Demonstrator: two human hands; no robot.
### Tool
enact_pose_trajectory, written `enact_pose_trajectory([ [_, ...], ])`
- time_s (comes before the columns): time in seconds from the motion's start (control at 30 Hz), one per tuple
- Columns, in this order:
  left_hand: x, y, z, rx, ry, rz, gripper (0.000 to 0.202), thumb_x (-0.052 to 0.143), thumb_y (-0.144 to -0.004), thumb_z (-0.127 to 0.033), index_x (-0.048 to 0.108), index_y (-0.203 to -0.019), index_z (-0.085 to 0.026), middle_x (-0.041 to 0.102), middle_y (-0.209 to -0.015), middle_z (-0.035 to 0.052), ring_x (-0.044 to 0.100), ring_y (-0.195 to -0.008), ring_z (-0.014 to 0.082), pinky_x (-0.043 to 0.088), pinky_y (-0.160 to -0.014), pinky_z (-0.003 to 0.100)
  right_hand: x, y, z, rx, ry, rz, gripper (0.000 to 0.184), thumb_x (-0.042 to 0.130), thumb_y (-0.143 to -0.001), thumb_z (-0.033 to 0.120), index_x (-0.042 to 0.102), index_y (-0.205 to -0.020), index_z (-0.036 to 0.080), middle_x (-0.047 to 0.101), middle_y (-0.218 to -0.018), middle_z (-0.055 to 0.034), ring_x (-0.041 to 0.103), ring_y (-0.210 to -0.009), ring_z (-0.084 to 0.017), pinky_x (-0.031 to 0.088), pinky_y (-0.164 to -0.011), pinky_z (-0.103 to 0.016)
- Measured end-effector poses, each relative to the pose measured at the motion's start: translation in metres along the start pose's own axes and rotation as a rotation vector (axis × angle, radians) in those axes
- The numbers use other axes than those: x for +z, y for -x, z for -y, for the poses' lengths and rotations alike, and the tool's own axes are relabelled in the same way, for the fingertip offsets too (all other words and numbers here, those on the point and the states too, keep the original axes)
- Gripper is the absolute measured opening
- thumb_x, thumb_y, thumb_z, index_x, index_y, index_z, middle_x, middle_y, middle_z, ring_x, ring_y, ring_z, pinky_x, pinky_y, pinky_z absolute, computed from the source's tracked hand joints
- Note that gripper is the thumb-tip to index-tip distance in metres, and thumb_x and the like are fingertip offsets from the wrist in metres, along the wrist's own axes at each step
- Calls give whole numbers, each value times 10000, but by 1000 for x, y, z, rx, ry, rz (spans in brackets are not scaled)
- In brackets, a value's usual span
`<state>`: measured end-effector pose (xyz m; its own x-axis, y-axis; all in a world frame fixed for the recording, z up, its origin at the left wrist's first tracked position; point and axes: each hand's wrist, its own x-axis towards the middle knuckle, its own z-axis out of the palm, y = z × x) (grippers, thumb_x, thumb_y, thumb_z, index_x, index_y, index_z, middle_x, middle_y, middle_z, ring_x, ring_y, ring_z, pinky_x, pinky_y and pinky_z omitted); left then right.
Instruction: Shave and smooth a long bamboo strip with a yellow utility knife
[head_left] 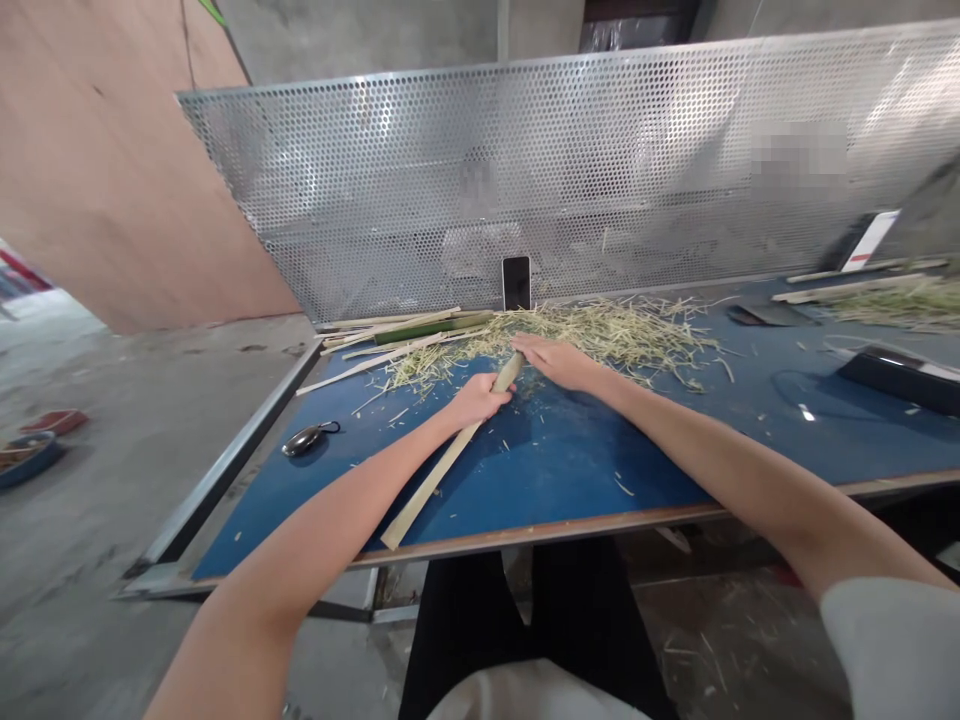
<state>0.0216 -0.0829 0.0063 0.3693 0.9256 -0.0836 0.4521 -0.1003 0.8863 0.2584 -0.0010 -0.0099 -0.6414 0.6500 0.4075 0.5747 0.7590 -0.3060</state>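
A long pale bamboo strip (436, 487) runs slantwise over the blue table, its near end close to the front edge. My left hand (480, 399) is closed around its upper part, with the thumb and fingers wrapped about it. At the far end of the strip, my right hand (553, 360) has its fingers pressed together over the tip. Whether a small tool is under those fingers cannot be seen. Thin bamboo shavings (600, 335) lie heaped just beyond both hands. Left of the heap is a green bamboo piece (420, 328) among several pale strips.
A phone (517, 283) stands upright against the perforated metal screen (480, 190) at the back. A dark oval object with a loop (304, 440) lies on the left of the blue table (600, 460). A black box-like object (896, 378) and more shavings (892, 303) are at right.
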Motion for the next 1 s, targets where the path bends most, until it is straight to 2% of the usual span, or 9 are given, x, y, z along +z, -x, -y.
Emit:
enact_pose_trajectory([
  [0.13,-1,0,1,-7,5,12,165,602,-919,-124,660,-1071,-151,490,-460,-101,420,-366,91,363,-457,211,4,3,5,41,6,-20,631,257,-1153,507,550,-1634,224,493,-1696,-46,394,-1619,-261,323,-1354,-512],
  [0.23,-2,-1,6,24,-19,-20,66,600,-904,-122,639,-928,-169,505,-459,-85,448,-374,96,371,-461,211,14,4,33,-83,-9,39,626,259,-1159,507,539,-1643,226,486,-1701,-40,409,-1612,-236,326,-1356,-476],
  [0.33,-2,-2,10,65,-62,-42,180,612,-898,-142,566,-730,-188,519,-459,-49,483,-395,98,389,-480,213,20,2,52,-210,-17,50,608,272,-1161,505,551,-1638,250,493,-1695,-15,414,-1610,-232,317,-1362,-477],
  [0.47,-1,-1,5,50,-29,-51,34,623,-892,-148,651,-889,-166,506,-473,-77,469,-387,98,374,-464,206,14,-2,30,-152,-11,51,584,283,-1156,505,579,-1617,301,522,-1672,13,474,-1574,-239,376,-1333,-481],
  [0.53,-1,0,1,12,-5,-42,149,633,-888,-149,679,-1030,-156,507,-490,-92,454,-376,96,361,-445,202,9,-2,9,-27,4,-28,592,270,-1154,491,572,-1622,291,533,-1665,-3,457,-1585,-263,378,-1328,-522],
  [0.63,0,1,-3,-28,0,-15,186,637,-896,-149,683,-1076,-148,497,-481,-97,429,-364,90,353,-433,198,6,-1,-10,54,1,-71,591,291,-1146,481,550,-1637,277,543,-1655,-27,441,-1592,-289,373,-1323,-573],
  [0.8,-2,0,4,19,-21,-35,59,606,-897,-132,649,-912,-168,499,-456,-79,444,-366,98,364,-444,205,21,1,26,-72,-5,-5,591,301,-1153,479,524,-1655,262,481,-1699,-30,418,-1606,-259,364,-1336,-527],
  [0.9,-4,-1,9,69,-66,-50,214,601,-898,-144,543,-698,-192,499,-446,-47,473,-387,94,384,-474,205,26,-1,50,-210,-3,36,606,293,-1155,462,526,-1654,209,476,-1700,-56,404,-1615,-259,322,-1358,-521],
  [1.0,-3,-2,8,67,-62,-53,123,605,-896,-148,594,-779,-182,498,-453,-65,472,-381,97,378,-465,202,19,-3,43,-194,-15,65,586,297,-1154,475,550,-1638,265,498,-1686,-17,447,-1592,-249,361,-1340,-511],
])
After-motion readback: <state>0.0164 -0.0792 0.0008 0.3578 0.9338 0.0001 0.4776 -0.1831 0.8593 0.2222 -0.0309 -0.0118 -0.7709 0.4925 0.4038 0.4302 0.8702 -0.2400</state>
